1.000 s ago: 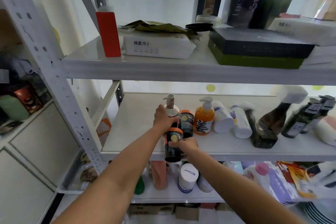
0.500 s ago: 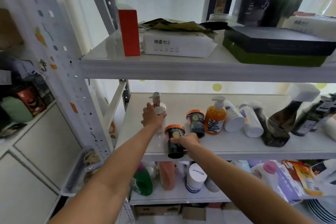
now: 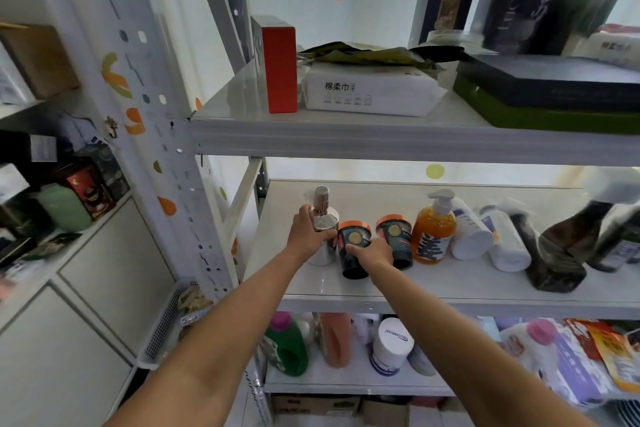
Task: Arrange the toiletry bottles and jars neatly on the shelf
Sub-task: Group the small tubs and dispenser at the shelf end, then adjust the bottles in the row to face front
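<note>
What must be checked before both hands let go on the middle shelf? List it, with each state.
1. Grip of left hand on silver pump bottle: ok.
2. Hold of right hand on dark jar: ok.
3. Bottle and jar next to each other: ok.
4. Both bases down on middle shelf: cannot tell.
5. Gap between dark jar and second jar: cannot tell, the right hand hides it.
</note>
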Available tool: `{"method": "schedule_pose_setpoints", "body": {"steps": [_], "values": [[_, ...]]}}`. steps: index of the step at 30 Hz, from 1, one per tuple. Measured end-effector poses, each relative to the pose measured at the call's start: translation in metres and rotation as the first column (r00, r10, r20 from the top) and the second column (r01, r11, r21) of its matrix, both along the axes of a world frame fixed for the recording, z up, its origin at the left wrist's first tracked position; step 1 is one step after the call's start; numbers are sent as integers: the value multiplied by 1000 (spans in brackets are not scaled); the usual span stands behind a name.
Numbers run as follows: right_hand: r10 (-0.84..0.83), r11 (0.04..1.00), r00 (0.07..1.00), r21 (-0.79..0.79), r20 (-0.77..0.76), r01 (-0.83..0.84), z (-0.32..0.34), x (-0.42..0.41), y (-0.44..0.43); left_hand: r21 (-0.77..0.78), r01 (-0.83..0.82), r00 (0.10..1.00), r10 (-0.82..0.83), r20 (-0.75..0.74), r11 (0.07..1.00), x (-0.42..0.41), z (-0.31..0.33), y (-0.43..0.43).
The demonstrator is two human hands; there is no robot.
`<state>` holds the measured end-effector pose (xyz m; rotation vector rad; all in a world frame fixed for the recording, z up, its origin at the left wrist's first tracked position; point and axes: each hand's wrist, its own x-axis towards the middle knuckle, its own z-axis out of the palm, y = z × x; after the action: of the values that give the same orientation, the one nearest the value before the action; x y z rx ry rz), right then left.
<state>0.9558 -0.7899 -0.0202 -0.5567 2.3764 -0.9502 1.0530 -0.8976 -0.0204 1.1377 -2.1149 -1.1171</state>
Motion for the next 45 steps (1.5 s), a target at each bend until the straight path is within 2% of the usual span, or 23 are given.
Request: {"method": "schedule_pose_setpoints", "body": {"steps": [3,5,7,9,12,14,16,18,20,23,30,33,40,45], "values": [[66,998,998,12,-21,-66,1,-1,2,22,0,999,1,-50,1000,3,-1,7],[119,993,992,2,-32,-119,-1,-2,7,54,0,1000,0,-10,999,8,-4,15],[180,984,980,10,-81,-180,0,-3,16,57,-29,979,17,202,998,17,-9,28],[263,965,953,31,-151,-262,1,-5,29,46,-41,903,17,430,998,27,-18,43],[390,920,889,51,-242,-389,3,-7,57,27,-1,807,-15,590,1000,34,-21,71],[470,879,822,82,-321,-470,2,-13,82,-164,-39,796,130,592,986,29,-14,93],[538,838,751,144,-383,-527,3,-22,111,-399,-60,802,283,527,915,20,-3,116],[567,817,697,194,-439,-543,7,-34,144,-527,-20,827,310,468,849,8,7,141],[562,817,655,215,-505,-535,12,-50,175,-553,55,843,258,471,832,-8,12,165],[567,811,604,253,-560,-527,19,-77,222,-486,169,837,136,530,857,-40,15,205],[542,835,609,286,-579,-471,23,-138,299,-477,360,807,-10,591,802,-110,17,293],[516,851,630,264,-581,-453,25,-161,319,-462,391,805,-52,591,796,-142,27,311],[435,900,727,229,-532,-371,21,-233,362,-546,474,808,-96,581,690,-231,30,346],[298,954,803,156,-515,-254,18,-294,402,-564,518,810,-157,565,643,-299,27,379]]}}
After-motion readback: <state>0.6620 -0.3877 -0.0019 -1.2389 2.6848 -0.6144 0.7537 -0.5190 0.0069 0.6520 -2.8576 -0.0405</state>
